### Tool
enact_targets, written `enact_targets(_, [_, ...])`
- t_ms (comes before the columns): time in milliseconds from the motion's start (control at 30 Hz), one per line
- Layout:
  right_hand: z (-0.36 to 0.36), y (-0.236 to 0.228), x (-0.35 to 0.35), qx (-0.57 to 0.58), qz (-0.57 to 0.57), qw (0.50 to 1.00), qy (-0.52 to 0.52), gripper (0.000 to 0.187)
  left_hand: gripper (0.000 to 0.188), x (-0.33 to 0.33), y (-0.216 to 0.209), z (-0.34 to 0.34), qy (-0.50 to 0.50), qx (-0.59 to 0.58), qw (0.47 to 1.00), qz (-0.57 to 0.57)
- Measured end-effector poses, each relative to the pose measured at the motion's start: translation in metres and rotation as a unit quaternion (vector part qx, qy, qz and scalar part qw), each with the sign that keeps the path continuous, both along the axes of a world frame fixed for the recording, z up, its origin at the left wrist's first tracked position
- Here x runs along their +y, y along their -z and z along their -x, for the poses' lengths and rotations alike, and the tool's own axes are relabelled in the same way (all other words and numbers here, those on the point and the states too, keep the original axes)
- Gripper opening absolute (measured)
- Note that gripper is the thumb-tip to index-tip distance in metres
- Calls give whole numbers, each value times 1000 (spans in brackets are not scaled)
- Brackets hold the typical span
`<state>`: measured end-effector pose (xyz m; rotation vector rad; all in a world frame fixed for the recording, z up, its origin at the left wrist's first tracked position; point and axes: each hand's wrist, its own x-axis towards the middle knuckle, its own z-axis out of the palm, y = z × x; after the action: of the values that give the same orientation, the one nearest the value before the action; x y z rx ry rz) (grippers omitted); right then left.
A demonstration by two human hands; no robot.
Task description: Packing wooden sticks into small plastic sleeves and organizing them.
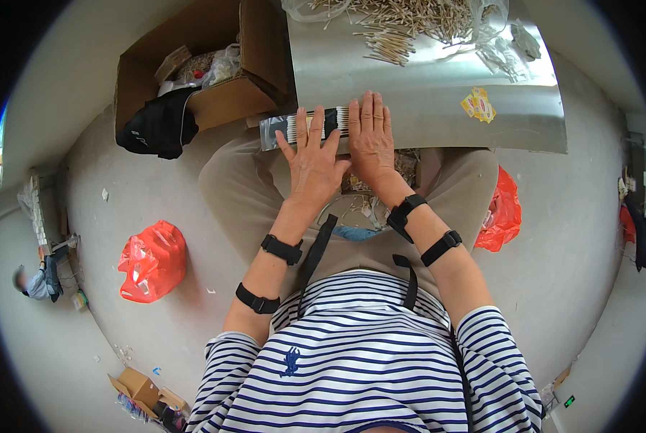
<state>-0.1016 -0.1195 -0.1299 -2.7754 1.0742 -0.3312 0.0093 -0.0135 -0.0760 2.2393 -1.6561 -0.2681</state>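
Note:
A flat clear-and-black plastic pack point(271, 134) with a row of white cotton swabs point(291, 128) in it lies at the near left edge of the metal table. My left hand point(313, 160) rests on it, fingers outstretched and slightly spread. At the pack's right end, my right hand point(372, 144) lies flat with its fingers straight and close together. Neither hand is closed round anything. Part of the pack is hidden under my fingers. Farther back on the table, a heap of loose cotton swabs point(427, 18) spreads out, with a smaller bunch point(389, 45) beside it.
Yellow printed slips point(479, 105) and crumpled clear plastic point(502, 56) lie on the metal table point(424, 101). An open cardboard box point(229, 108) with a black cloth point(160, 126) over its edge stands left. Red bags point(153, 261) sit on the floor. Another person point(40, 283) is far left.

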Motion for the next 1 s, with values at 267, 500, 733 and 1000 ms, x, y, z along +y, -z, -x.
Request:
enact_targets(267, [-2, -3, 1, 12, -13, 1000, -2, 97, 59, -7, 5, 0, 3, -2, 1000, -4])
enact_targets(500, [-1, -7, 1, 18, -24, 1000, -2, 109, 56, -9, 3, -3, -5, 9, 1000, -8])
enact_targets(733, [-1, -7, 1, 0, -33, 999, -1, 109, 51, -14, 6, -5, -2, -1, 1000, -13])
enact_targets(1000, [-1, -3, 0, 7, -12, 1000, 1, 110, 51, -13, 5, -5, 5, -1, 1000, -1])
